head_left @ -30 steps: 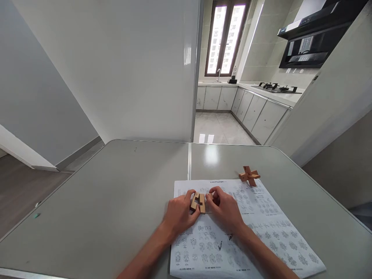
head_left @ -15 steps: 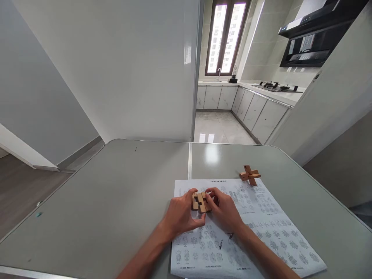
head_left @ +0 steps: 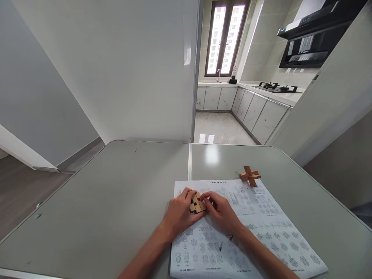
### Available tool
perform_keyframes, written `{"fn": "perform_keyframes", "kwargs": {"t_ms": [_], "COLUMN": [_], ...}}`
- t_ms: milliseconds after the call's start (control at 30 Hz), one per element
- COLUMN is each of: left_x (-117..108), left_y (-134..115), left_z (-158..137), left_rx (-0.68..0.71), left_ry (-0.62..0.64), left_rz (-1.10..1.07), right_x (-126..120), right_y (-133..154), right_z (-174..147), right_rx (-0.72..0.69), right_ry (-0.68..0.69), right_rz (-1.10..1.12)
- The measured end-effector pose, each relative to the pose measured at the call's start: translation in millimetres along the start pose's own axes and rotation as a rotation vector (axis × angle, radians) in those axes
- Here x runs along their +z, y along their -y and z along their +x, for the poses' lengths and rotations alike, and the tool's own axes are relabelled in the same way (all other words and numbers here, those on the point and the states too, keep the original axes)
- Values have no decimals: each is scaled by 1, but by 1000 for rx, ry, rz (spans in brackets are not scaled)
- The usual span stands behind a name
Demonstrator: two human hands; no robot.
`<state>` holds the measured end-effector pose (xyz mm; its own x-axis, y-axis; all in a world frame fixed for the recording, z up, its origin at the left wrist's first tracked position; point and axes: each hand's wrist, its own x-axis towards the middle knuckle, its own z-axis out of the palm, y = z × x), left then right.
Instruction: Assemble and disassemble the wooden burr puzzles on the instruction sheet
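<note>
Several notched wooden puzzle pieces lie side by side between my hands, over the printed instruction sheet. My left hand curls around their left side, its fingers at the far edge and its thumb along the near edge. From the right, my right hand presses bent fingertips on the pieces. Parts of the pieces are covered by my fingers. An assembled wooden burr puzzle of crossed sticks stands at the sheet's far right corner, touched by neither hand.
The grey-green folding table has a metal seam running away from me just beyond the sheet. Small teal bits lie near its left edge. Beyond the table are a white wall and a doorway into a kitchen.
The wooden pieces have shifted slightly left and sit closer together, turned a little. My left thumb has closed in along their near edge, and my right fingers have moved left with them.
</note>
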<state>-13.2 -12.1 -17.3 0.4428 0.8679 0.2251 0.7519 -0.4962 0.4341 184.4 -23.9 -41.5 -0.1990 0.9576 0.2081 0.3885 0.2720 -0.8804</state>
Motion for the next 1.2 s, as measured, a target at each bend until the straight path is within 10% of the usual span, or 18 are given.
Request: {"fn": "perform_keyframes", "kwargs": {"t_ms": [1200], "left_x": [2], "left_y": [22], "left_z": [5], "left_rx": [-297], "left_ry": [-152], "left_rz": [56], "right_x": [-2], "right_y": [-3], "right_z": [0], "right_rx": [59], "right_ry": [-46], "right_rz": [-1]}}
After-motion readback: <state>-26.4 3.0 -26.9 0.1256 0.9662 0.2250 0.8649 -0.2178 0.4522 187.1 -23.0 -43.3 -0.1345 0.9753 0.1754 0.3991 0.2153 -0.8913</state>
